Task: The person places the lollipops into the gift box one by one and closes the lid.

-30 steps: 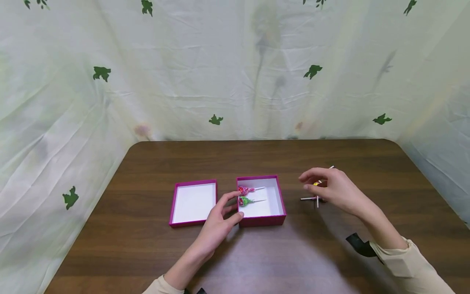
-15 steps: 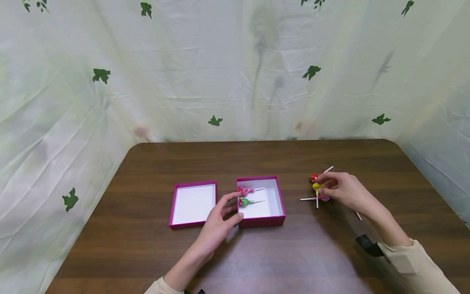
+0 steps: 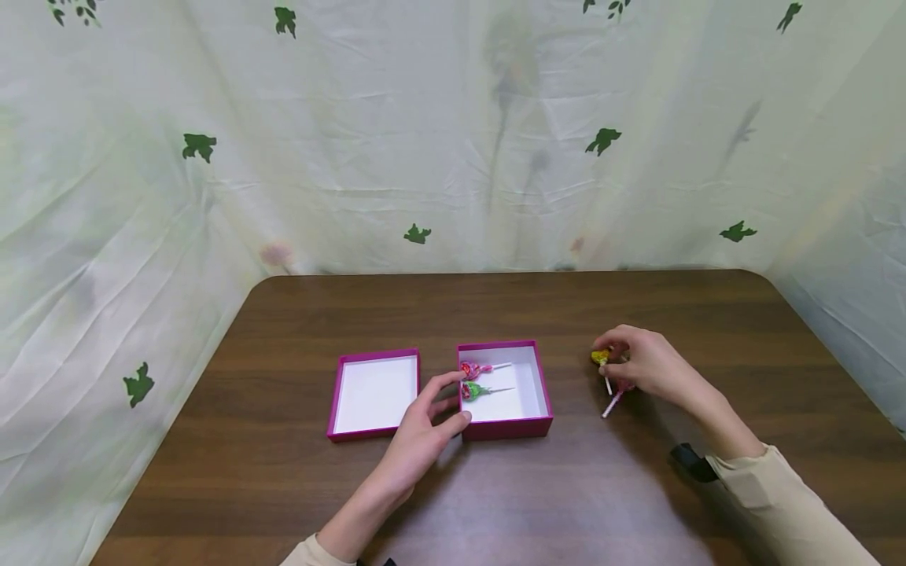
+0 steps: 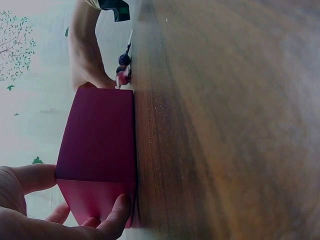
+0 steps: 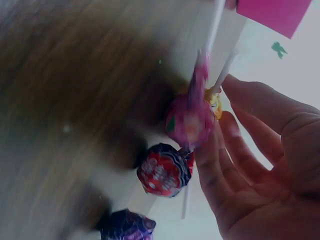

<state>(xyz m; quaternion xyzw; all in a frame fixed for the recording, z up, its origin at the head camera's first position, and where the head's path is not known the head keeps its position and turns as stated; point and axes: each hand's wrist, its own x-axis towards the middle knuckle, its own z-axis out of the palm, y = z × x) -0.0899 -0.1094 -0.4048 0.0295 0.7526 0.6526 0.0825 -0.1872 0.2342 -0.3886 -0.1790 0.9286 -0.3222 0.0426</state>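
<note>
A magenta box (image 3: 506, 428) with a white inside stands on the table. In it lie a pink lollipop (image 3: 476, 369) and a green lollipop (image 3: 473, 391), side by side. My left hand (image 3: 419, 440) rests against the box's left wall with spread fingers, the thumb at the front corner. To the box's right, my right hand (image 3: 647, 365) pinches a yellow lollipop (image 3: 600, 357) between thumb and fingers. Below that hand is another pink lollipop (image 5: 190, 120). The right wrist view also shows a red and dark lollipop (image 5: 164, 170) and a purple one (image 5: 127, 226) nearby.
The box's lid (image 3: 375, 393) lies inside up, left of the box. All this is on a brown wooden table (image 3: 495, 306). Behind it hangs a pale curtain (image 3: 453, 141) with green leaf shapes.
My right hand has come down to the lollipops and taken hold of the yellow one, which has shifted slightly left. A pink lollipop's stick has swung toward the front. My left hand stays put.
</note>
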